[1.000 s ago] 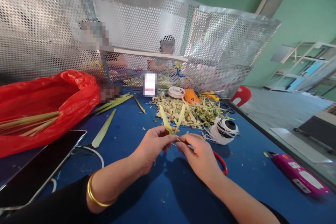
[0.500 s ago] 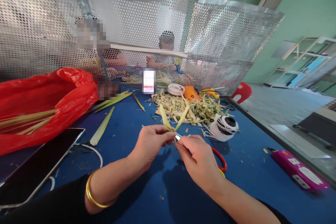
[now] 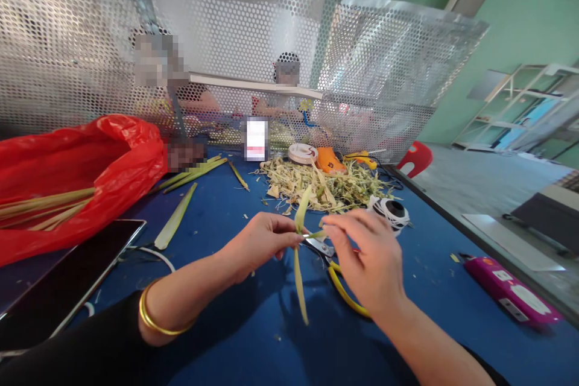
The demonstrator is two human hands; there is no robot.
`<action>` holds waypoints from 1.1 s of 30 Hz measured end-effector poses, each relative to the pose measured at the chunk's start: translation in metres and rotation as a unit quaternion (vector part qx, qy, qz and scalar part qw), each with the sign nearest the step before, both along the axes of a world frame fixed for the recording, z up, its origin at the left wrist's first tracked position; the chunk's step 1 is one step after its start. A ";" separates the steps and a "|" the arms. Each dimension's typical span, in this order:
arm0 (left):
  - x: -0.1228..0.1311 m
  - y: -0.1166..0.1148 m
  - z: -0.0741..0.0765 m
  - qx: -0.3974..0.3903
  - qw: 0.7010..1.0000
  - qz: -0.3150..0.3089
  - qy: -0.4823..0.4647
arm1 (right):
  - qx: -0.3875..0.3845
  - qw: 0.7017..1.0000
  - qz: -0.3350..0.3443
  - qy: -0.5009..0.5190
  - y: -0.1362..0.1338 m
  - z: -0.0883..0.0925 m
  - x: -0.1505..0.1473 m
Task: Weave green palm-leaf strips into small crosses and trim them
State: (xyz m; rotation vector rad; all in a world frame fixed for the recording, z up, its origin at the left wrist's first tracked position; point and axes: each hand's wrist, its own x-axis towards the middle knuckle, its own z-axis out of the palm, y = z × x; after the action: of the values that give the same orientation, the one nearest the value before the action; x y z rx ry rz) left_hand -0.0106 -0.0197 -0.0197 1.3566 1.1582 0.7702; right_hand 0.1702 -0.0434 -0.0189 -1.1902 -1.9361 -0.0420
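My left hand (image 3: 262,240) pinches pale green leaf strips (image 3: 302,211) between thumb and fingertips, where they cross. One strip points up from the pinch and another hangs down towards me. A third, short strip runs to the right, and its end is between the thumb and fingertips of my right hand (image 3: 373,256). Scissors (image 3: 344,295) with yellow-and-red handles appear just beyond the strips, partly hidden by my right hand. Behind my hands is a heap of dry leaf scraps (image 3: 335,187). A spool of white cord (image 3: 397,214) stands right of it, partly covered by my right hand.
At left are a red plastic bag (image 3: 131,151) holding long leaves, a tablet (image 3: 76,283) with a white cable, and loose leaves (image 3: 176,217). A lit phone (image 3: 256,139), tape roll (image 3: 303,154) and mesh screen (image 3: 380,66) stand behind. A purple power strip (image 3: 511,292) lies right.
The strips have turned from an upward V to pointing up, down and right. My right hand has moved right and up, drawing one strip outward and uncovering more of the scissors.
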 end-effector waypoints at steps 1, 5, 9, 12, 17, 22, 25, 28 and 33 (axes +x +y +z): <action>0.000 -0.001 0.002 -0.006 0.999 -0.031 0.009 | -0.011 1.000 -0.017 0.010 0.003 0.002 0.003; 0.004 -0.006 0.003 -0.031 0.993 -0.103 0.040 | -0.257 0.964 0.058 0.042 0.016 0.001 0.007; 0.006 -0.009 -0.001 -0.012 0.992 -0.102 0.073 | -0.378 0.907 0.100 0.158 0.018 -0.007 0.000; 0.007 -0.009 -0.002 -0.010 0.992 -0.093 0.080 | -0.363 0.900 0.086 0.225 0.015 -0.012 -0.005; 0.006 -0.010 0.001 -0.016 0.989 -0.108 0.098 | -0.286 0.930 0.076 0.218 0.011 -0.019 -0.010; 0.006 -0.011 -0.002 0.000 0.987 -0.130 0.098 | -0.242 0.945 0.057 0.211 0.011 -0.020 -0.014; 0.009 -0.011 -0.006 -0.031 0.996 -0.079 0.042 | -0.244 0.942 0.058 0.223 0.017 -0.018 -0.009; 0.012 -0.010 -0.008 -0.083 0.996 -0.015 -0.020 | -0.236 0.925 0.059 0.293 0.027 -0.018 0.002; 0.009 -0.006 -0.008 -0.097 0.989 0.046 -0.105 | -0.229 0.875 0.009 0.425 0.037 -0.025 0.009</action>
State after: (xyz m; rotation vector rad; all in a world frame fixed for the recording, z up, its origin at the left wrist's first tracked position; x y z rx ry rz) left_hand -0.0015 -0.0259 -0.0281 1.0419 1.1031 0.8224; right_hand 0.1789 -0.0068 -0.0440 -1.1930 -1.1782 0.8588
